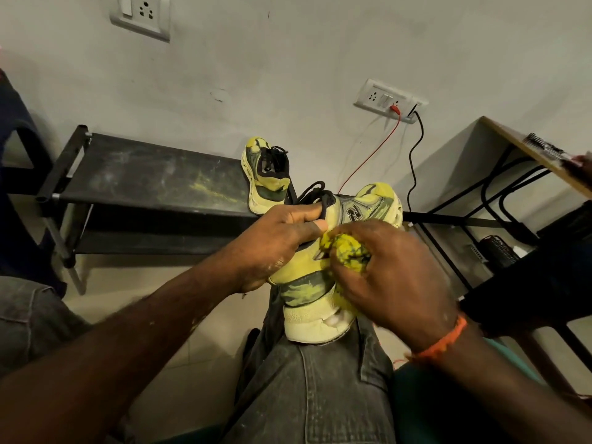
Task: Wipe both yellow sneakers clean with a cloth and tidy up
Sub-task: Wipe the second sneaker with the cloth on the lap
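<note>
Two yellow sneakers, one held on a knee and wiped, one parked on a low rack.

Nearer sneaker (323, 283) resting on the jeans-clad knee (323, 379), long axis running away from the body, heel close, toe (381, 200) pointing up and off toward the wall. Left hand (272, 245) curled round its collar, thumb by the black laces (312, 192). Right hand (394, 274) clenched round a balled yellow-stained cloth (347, 253), pressing it against the shoe's side; most of the cloth buried in the fist, mid-part of the shoe covered by both hands. Orange thread (443, 339) at the right wrist. Second sneaker (266, 174) beyond the left hand, on the end of the black rack (144, 174), toe away toward the wall, heel nearer, opening with black laces facing up. Rack shelf smeared with yellow dust. Right of the right hand, a desk edge (525, 149), cut off by the frame, items on it hard to make out.
</note>
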